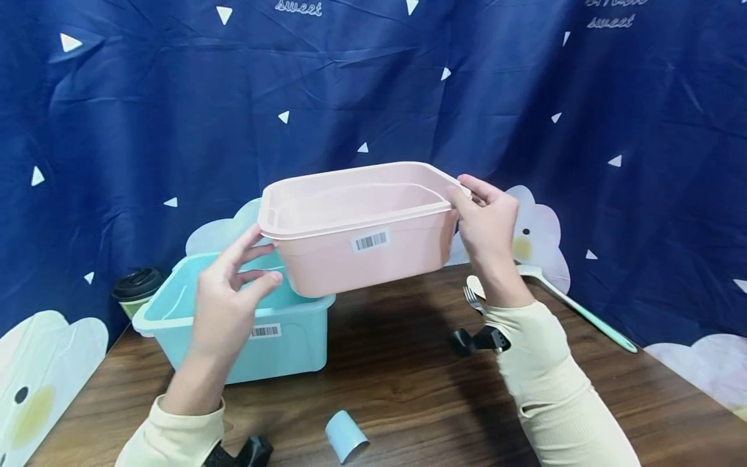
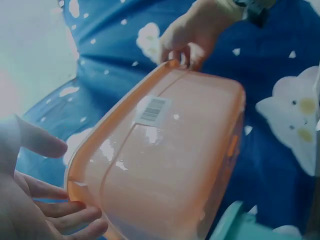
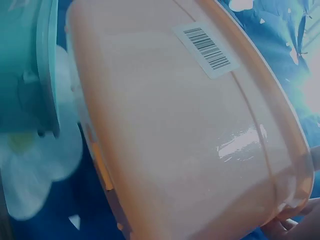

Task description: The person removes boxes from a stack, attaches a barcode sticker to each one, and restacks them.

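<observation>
A pink plastic bin (image 1: 362,259) with a barcode label is held up off the table, its left end lower than its right. My right hand (image 1: 489,220) grips the rim at the right end, thumb and fingers on either side of it. At the other end, my left hand (image 1: 224,298) touches the bin below the rim with extended fingers, the thumb standing apart, as the left wrist view shows. A teal bin (image 1: 292,353) stands on the table behind the left hand. The right wrist view shows mostly the side of the pink bin (image 3: 165,125).
A light-blue curved piece (image 1: 345,436) lies on the wooden table (image 1: 408,389) near the front. Behind the teal bin is a cup with a black lid (image 1: 138,284). A fork (image 1: 473,298) and a mint-handled utensil (image 1: 583,311) lie at the right. A blue curtain (image 1: 362,84) hangs behind.
</observation>
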`<state>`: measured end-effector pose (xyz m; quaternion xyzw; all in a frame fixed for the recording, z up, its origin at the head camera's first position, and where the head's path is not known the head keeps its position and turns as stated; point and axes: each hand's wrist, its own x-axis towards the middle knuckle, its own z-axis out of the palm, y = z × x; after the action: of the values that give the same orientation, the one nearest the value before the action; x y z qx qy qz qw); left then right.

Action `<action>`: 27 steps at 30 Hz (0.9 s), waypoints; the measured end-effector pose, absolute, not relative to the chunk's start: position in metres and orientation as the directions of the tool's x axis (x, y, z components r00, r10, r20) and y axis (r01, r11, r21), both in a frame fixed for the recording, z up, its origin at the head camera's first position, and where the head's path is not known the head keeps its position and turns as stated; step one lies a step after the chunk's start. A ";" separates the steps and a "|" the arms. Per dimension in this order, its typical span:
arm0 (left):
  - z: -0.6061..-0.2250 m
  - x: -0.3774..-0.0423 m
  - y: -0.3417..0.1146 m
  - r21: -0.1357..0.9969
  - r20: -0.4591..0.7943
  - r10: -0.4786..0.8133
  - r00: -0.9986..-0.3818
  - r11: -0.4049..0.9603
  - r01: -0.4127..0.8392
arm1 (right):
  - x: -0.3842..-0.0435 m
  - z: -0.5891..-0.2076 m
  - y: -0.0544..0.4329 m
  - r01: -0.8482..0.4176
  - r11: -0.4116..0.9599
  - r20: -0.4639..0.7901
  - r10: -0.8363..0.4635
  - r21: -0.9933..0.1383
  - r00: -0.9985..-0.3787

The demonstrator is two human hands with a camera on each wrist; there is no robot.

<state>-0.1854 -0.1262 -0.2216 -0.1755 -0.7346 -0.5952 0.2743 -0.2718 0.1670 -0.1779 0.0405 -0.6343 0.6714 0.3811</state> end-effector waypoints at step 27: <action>-0.235 -0.218 -0.225 0.762 0.579 -0.356 -0.733 -0.085 0.642 | -0.297 -0.205 0.055 -0.532 0.057 0.514 0.361 -0.845 -0.778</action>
<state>-0.2175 -0.2254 -0.2346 -0.1228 -0.5827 -0.7261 0.3439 -0.2974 0.0553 -0.2053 0.0658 -0.6493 0.6836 0.3267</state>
